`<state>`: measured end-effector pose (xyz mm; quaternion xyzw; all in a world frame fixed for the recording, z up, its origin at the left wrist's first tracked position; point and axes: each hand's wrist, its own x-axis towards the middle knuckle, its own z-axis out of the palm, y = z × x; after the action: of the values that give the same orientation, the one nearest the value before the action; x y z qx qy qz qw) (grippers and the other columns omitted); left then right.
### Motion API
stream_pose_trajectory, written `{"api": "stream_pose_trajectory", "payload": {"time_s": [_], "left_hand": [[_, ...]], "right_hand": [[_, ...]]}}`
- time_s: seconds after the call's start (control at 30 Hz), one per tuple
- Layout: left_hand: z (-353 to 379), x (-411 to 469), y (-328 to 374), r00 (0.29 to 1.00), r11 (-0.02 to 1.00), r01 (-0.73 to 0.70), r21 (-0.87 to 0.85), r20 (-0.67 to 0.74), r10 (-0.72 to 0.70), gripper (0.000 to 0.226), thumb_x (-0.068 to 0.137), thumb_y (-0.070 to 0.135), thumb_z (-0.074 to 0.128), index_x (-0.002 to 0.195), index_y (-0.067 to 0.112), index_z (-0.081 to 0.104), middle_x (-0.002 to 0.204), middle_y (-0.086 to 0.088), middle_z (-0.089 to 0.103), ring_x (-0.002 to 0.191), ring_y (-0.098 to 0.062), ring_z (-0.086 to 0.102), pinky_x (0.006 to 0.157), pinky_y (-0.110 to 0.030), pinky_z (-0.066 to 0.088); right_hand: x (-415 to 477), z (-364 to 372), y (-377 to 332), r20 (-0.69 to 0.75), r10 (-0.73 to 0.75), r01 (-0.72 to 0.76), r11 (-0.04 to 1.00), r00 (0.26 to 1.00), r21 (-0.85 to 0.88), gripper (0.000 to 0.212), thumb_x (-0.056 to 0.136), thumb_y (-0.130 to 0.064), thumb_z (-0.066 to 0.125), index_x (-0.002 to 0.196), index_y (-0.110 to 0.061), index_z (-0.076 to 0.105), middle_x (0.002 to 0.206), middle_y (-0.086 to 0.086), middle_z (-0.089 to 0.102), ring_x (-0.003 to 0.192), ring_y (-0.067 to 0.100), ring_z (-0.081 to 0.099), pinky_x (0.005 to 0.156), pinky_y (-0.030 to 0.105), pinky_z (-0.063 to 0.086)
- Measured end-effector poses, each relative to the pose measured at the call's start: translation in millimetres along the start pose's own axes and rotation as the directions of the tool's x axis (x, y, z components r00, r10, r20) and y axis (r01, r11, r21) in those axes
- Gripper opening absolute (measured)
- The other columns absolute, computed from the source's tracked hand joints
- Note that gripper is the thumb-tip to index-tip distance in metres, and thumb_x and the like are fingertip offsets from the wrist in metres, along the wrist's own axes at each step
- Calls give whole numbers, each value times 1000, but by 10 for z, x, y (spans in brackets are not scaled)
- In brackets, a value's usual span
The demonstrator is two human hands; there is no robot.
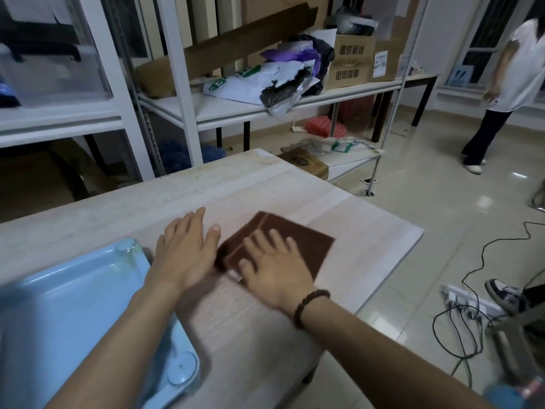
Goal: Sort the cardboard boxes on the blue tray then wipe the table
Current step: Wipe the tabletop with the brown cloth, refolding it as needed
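Observation:
A brown cloth (306, 240), folded flat, lies on the pale wooden table (236, 187) near its right corner. My right hand (274, 270) presses flat on the cloth's near half, fingers spread; a dark bead bracelet is on that wrist. My left hand (185, 255) rests flat on the table just left of the cloth, its thumb at the cloth's edge. The blue tray (73, 305) sits at the lower left, under my left forearm. No cardboard box shows on the part of the tray I can see.
White shelving (236, 107) with bags and cardboard boxes stands behind the table. A person in a white top (513, 84) stands at the far right. A power strip with cables (466, 299) and someone's shoe (504, 293) lie on the tiled floor to the right.

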<state>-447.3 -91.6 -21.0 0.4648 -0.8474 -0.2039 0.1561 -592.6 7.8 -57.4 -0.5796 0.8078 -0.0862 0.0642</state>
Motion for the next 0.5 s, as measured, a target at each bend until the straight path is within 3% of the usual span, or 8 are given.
{"api": "stream_pose_trajectory", "payload": {"time_s": [0.07,0.13,0.2,0.27,0.3,0.37,0.43,0.5], "left_hand": [[-3,-13,12,1000,1000,1,7,-10,-1,62,104,50,21,159,24,14,166,-1,16,153,-23,8,123,-46,10],[-6,-20,20,1000,1000,0,7,-16,0,61,104,50,22,159,24,14,166,-1,17,153,-22,8,123,-45,10],[-12,-16,19,1000,1000,-4,2,-15,4,61,104,50,22,158,24,15,166,-1,17,152,-22,9,123,-45,10],[-8,-8,26,1000,1000,-20,-2,-10,20,61,104,50,21,158,23,14,166,-1,17,152,-23,9,123,-46,11],[-9,-23,14,1000,1000,-19,-7,-9,19,62,104,50,21,159,23,14,166,-2,17,152,-23,9,123,-47,11],[-14,-22,15,1000,1000,-17,-11,-13,17,61,104,50,20,158,23,14,166,-2,17,153,-23,9,123,-48,11],[-22,-32,7,1000,1000,-6,-6,-10,6,61,104,50,21,158,24,14,166,-1,17,153,-23,9,123,-47,10],[-14,-30,10,1000,1000,-3,-6,-14,3,60,104,50,21,158,25,15,166,-1,17,153,-22,8,124,-46,9]], "right_hand": [[-273,88,-342,20,-299,298,954,954,28,62,101,-51,24,159,-27,25,169,-1,16,156,25,5,123,49,0],[-355,50,-330,55,-416,414,909,908,46,59,103,-50,31,158,-29,26,169,-3,17,156,22,6,123,46,0],[-162,-26,-45,55,-293,292,956,955,26,57,104,-51,32,158,-32,26,169,-6,15,156,18,6,123,44,1],[58,-129,248,-2,34,-34,999,999,28,59,104,-53,27,159,-31,24,170,-7,12,156,19,4,124,46,2],[114,-135,270,-23,176,-174,984,984,45,61,104,-52,24,160,-29,22,170,-5,11,157,22,3,124,47,2],[73,-37,37,-57,243,-240,969,968,52,62,103,-48,23,161,-25,21,170,-2,11,156,27,2,125,51,1],[-139,120,-354,-67,21,-17,998,998,65,61,102,-47,27,159,-25,24,170,0,15,156,28,4,124,51,1],[-336,167,-506,-30,-267,268,960,963,79,57,103,-46,32,157,-28,29,168,-3,20,156,25,7,124,49,2]]}}
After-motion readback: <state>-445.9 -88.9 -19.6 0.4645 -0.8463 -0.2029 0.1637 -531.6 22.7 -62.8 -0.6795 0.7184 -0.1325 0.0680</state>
